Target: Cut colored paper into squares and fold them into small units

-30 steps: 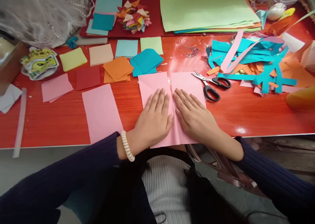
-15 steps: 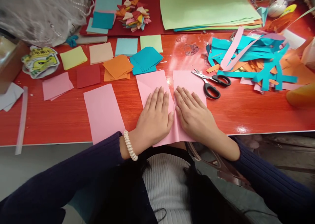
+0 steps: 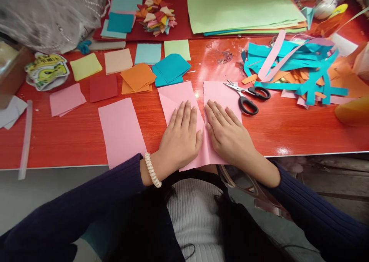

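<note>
A pink sheet of paper (image 3: 180, 97) lies in front of me, split from its far edge down to between my thumbs and still joined at the near end. My left hand (image 3: 183, 135) rests flat on its left half, fingers stretched forward. On the right half my right hand (image 3: 227, 135) lies flat too, its fingers pointing forward and to the left. Neither hand grips anything. Black-handled scissors (image 3: 245, 97) lie partly opened, their blades over the right half's far corner. Left of my left hand is a second pink sheet (image 3: 121, 129).
Small squares, among them orange paper (image 3: 137, 77) and blue paper (image 3: 172, 68), lie beyond my left hand. Cut blue strips (image 3: 288, 58) heap at the right. Green sheets (image 3: 245, 10) and a folded-paper piece (image 3: 157, 16) sit at the back. The red table's edge (image 3: 302, 154) is near me.
The gap between the two halves at the far end is slightly wider. Both hands stay flat on the paper in nearly the same place.
</note>
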### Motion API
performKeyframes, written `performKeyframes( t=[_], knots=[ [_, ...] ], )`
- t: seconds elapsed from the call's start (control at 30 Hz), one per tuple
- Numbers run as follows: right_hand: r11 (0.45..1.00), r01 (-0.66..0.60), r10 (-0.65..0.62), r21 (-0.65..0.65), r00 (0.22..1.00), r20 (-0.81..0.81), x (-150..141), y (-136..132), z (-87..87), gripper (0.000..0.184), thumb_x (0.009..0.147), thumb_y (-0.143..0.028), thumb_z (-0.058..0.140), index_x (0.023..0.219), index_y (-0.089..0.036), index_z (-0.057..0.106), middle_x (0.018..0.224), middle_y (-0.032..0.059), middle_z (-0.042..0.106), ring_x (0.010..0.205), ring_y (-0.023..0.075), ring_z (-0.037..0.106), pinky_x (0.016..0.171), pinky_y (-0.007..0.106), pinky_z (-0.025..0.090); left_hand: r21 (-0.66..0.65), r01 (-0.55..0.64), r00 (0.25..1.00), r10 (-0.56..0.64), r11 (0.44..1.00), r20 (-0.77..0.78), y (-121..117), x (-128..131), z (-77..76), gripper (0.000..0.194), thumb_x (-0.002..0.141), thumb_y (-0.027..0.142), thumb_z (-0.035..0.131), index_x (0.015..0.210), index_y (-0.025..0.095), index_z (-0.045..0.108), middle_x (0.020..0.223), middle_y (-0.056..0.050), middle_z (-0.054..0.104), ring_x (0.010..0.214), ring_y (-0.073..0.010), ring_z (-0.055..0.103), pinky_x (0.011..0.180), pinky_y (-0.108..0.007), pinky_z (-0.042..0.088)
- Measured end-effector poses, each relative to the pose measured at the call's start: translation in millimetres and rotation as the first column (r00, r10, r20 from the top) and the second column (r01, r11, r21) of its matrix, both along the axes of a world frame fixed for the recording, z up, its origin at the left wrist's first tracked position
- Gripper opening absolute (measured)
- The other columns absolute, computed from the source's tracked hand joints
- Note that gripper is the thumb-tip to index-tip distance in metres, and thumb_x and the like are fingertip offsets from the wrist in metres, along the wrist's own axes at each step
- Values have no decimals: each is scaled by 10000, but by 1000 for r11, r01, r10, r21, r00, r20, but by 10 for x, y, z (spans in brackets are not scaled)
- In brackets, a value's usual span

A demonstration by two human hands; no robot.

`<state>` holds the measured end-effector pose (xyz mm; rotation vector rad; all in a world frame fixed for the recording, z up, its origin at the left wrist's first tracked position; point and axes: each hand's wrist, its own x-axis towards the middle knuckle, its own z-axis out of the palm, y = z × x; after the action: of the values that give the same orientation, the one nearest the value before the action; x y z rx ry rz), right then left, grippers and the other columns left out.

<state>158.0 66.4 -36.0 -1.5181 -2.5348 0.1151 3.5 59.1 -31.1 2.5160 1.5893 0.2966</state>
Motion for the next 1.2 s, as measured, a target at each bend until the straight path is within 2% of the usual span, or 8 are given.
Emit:
performKeyframes(
  t=[1.2],
  knots=[
    [1000,27,-27,-7,999,-39,22,-22,-4,499,937,-236,223,1404,-68,269,1467,132,253,1362,213,206,1110,430,174,23,9,1000,-9,1000,25,-34,-57,-6,574,896,287,298,1366,-32,217,1455,-239,189,1373,-292,124,1112,-484,152]
  ],
)
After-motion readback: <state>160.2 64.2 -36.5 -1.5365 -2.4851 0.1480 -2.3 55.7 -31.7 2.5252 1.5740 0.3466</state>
